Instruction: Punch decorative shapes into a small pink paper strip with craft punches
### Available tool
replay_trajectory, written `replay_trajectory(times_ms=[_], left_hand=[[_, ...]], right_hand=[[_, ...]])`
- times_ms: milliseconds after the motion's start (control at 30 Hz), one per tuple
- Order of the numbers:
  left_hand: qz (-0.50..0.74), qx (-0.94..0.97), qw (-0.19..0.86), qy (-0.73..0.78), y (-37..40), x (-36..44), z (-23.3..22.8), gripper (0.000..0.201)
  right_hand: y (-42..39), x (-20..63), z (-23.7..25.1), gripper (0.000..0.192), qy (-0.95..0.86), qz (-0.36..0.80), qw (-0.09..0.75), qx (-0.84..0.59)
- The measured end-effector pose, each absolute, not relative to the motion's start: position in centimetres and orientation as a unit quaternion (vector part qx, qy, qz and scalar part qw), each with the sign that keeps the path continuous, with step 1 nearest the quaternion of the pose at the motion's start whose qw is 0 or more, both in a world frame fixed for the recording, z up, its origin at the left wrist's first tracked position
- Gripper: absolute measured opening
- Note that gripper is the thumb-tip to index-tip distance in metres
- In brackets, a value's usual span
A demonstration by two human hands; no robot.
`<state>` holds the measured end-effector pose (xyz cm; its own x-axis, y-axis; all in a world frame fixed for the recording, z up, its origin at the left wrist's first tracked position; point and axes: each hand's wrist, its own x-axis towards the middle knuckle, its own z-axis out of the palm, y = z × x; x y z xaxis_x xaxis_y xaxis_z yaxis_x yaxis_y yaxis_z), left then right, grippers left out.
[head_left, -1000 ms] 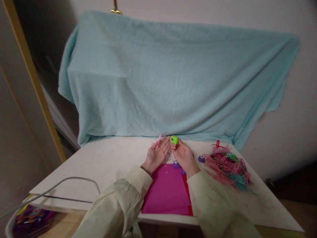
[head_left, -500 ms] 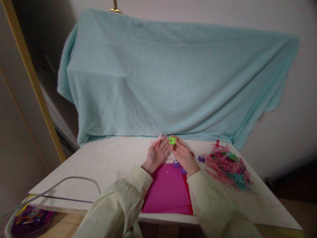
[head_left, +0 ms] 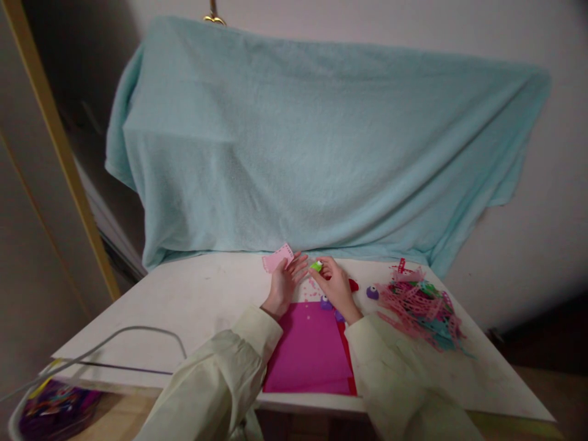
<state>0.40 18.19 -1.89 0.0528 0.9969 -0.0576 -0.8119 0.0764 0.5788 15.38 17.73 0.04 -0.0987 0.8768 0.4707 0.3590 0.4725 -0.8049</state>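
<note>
Green punch [head_left: 316, 266] is being gripped in the fingertips of the right hand [head_left: 334, 285], just above the far end of the magenta sheet [head_left: 311, 349] on the table [head_left: 193, 300]. Pink strip [head_left: 277, 258] is being pinched by the left hand [head_left: 283, 283], its other fingers being spread open. Paper scraps [head_left: 422, 306] are being left at the right, near a purple punch [head_left: 372, 293].
</note>
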Motion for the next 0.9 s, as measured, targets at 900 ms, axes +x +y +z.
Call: replay_trajectory(times_ms=[900], left_hand=[[0.714,0.209,0.583,0.326,18.9,0.4,-3.2,0.012]], right_hand=[[19.8,16.7,0.5,0.025,-0.787,0.041,0.365,-0.496]])
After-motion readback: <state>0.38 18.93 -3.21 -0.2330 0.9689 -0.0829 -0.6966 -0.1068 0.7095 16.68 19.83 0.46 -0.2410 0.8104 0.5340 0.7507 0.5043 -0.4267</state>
